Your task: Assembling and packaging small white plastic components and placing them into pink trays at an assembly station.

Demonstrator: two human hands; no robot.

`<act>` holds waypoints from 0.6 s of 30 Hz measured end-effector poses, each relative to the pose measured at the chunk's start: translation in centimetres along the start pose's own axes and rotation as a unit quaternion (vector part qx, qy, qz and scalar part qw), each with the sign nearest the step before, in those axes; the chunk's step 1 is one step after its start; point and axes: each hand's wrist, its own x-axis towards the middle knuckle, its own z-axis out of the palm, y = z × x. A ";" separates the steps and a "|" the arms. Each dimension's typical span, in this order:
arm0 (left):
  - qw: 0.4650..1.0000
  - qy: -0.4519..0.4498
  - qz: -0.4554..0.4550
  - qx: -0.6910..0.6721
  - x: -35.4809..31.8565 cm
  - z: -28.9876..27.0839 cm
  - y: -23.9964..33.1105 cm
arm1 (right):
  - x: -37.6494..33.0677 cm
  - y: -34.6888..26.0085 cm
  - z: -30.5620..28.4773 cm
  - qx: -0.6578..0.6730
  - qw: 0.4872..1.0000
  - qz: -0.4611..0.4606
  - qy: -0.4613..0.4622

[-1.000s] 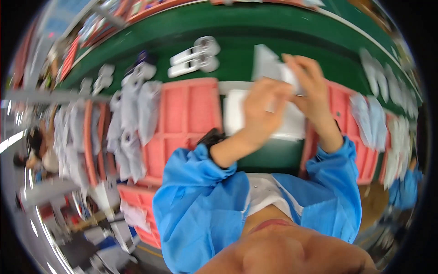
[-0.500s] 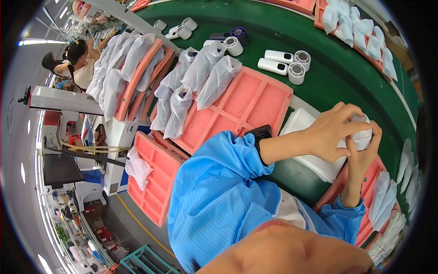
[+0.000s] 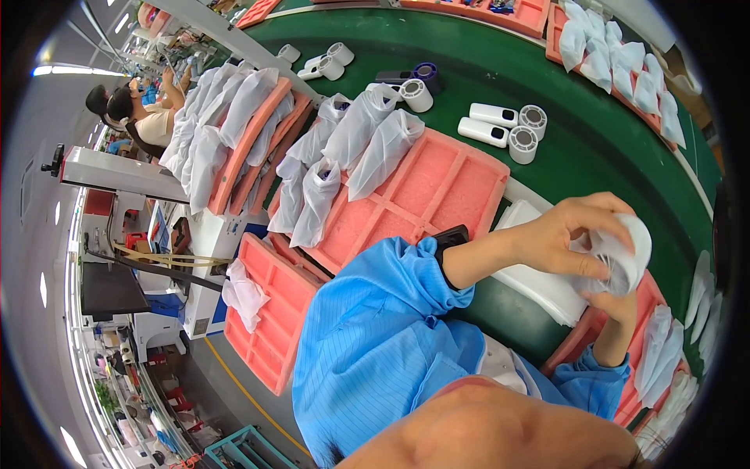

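My left hand curls its fingers and thumb around the round head of what looks like a white handheld fan. Thin white, see-through wrapping seems to lie over part of the head, and ribs show through near my left thumb. My right hand holds it from below and behind, most of its fingers hidden. The fan's handle cannot be made out. Below my left wrist lies a stack of flat white bags. Two bare white fans lie beyond on the green table.
A pink divided tray bears several bagged fans. More loaded pink trays are stacked at left, another at far right. An emptier pink tray stands lower left. Bagged pieces lie near my right arm.
The fan has turned between my hands, so its wide white rim and ribs now show. My left fingers have spread around it, and my right fingers have slipped behind it. The view has shifted slightly.
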 end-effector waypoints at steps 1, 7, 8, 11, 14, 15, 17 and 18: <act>0.998 -0.039 0.041 -0.029 -0.1 0.0 0.1 | -0.1 0.8 -0.5 0.001 1.000 -0.001 0.000; 0.953 0.277 -0.086 0.087 -0.6 1.8 -0.6 | 1.2 2.4 0.2 -0.439 0.863 0.011 0.250; 0.951 0.278 -0.084 0.107 -0.8 2.2 -1.0 | 1.9 2.1 1.2 -0.497 0.818 -0.016 0.290; 0.946 0.258 -0.054 0.190 -1.3 2.3 -0.4 | 2.0 1.1 2.1 -0.507 0.813 0.027 0.286; 0.931 0.255 -0.051 0.258 -1.7 1.6 -0.5 | 2.5 1.4 2.4 -0.530 0.786 0.007 0.318; 0.938 0.247 -0.054 0.239 -1.4 1.9 -0.1 | 2.3 1.8 2.2 -0.504 0.797 -0.014 0.332; 0.925 0.297 -0.108 0.213 -0.4 2.0 0.4 | 2.1 1.9 2.2 -0.497 0.792 -0.019 0.353; 0.930 0.290 -0.107 0.200 -0.5 2.1 0.3 | 2.1 1.8 2.3 -0.493 0.795 -0.020 0.353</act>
